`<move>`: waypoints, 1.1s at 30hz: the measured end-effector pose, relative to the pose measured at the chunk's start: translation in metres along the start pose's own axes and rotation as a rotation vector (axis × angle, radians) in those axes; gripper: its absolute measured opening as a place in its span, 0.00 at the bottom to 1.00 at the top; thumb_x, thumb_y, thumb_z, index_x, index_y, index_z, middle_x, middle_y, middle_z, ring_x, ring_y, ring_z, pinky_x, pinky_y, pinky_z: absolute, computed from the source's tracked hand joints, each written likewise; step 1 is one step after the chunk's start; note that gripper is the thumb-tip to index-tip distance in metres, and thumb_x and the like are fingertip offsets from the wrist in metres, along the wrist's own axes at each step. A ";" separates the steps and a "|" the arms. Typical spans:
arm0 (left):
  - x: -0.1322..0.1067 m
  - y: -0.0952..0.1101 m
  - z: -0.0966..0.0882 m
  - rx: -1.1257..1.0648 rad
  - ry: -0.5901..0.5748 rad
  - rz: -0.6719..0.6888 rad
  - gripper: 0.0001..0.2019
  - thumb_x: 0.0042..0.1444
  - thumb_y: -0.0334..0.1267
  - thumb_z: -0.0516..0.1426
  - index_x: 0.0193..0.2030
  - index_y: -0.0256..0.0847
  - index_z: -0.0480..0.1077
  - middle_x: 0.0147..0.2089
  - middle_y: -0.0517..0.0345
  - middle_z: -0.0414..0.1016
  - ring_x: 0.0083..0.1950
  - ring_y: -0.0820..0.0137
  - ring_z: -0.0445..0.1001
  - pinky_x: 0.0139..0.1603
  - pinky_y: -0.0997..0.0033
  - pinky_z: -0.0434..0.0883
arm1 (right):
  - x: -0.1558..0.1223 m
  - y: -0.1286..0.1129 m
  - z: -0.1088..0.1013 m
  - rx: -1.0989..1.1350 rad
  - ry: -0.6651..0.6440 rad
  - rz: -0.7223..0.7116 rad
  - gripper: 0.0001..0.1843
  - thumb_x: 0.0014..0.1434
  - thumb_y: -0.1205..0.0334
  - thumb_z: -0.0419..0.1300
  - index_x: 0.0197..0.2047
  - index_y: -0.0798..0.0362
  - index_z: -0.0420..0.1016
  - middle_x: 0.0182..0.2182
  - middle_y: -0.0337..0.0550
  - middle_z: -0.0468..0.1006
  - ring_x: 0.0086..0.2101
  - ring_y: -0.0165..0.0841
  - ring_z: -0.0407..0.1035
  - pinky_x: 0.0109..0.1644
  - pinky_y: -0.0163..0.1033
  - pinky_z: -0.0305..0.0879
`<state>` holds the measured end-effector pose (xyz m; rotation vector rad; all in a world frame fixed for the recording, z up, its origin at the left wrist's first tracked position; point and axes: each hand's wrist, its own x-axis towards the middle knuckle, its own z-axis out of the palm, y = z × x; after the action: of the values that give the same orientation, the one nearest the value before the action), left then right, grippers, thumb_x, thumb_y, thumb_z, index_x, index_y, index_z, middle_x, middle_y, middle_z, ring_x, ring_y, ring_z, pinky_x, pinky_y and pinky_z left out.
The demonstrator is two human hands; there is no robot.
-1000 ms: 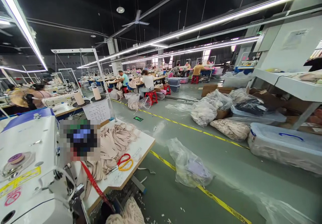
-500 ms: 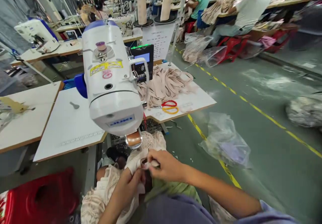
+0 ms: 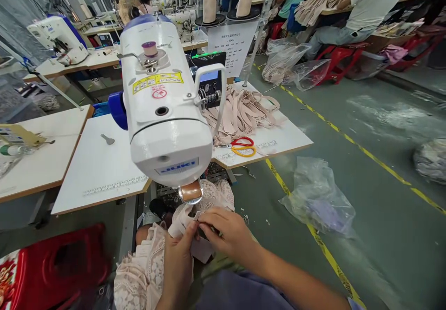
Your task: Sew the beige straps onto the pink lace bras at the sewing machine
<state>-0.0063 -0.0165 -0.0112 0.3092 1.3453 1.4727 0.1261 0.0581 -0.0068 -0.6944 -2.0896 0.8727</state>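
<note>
The left hand (image 3: 178,259) is gripping a beige fabric band (image 3: 178,222), its thumb pressing on the upper side, while the right hand (image 3: 228,233) is pinching the band's edge with its fingertips, just beside the left thumb. The band is sitting above the person's lap, in front of and below the head of a white JUKI sewing machine (image 3: 167,138). Cream lace fabric (image 3: 141,270) is lying bunched beside the left forearm, and more of it is showing beyond the hands; whether it is joining the band is hard to tell. On the white table (image 3: 291,139) right of the machine, beige fabric strips (image 3: 242,115) are lying heaped, with red-and-orange-handled scissors (image 3: 244,147) resting at their near edge. A clear plastic bag (image 3: 318,198) is lying on the floor (image 3: 386,207), across yellow tape (image 3: 329,259).
</note>
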 end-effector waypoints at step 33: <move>-0.003 0.007 -0.002 0.458 -0.081 0.084 0.16 0.51 0.50 0.65 0.34 0.37 0.79 0.27 0.56 0.77 0.31 0.68 0.74 0.33 0.72 0.73 | 0.011 0.018 -0.017 0.134 -0.308 0.176 0.05 0.50 0.72 0.56 0.27 0.52 0.68 0.24 0.34 0.66 0.27 0.27 0.60 0.31 0.31 0.53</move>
<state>-0.0096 -0.0188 -0.0047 0.7187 1.6110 1.1914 0.1366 0.0828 -0.0073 -0.7166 -2.2348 1.2744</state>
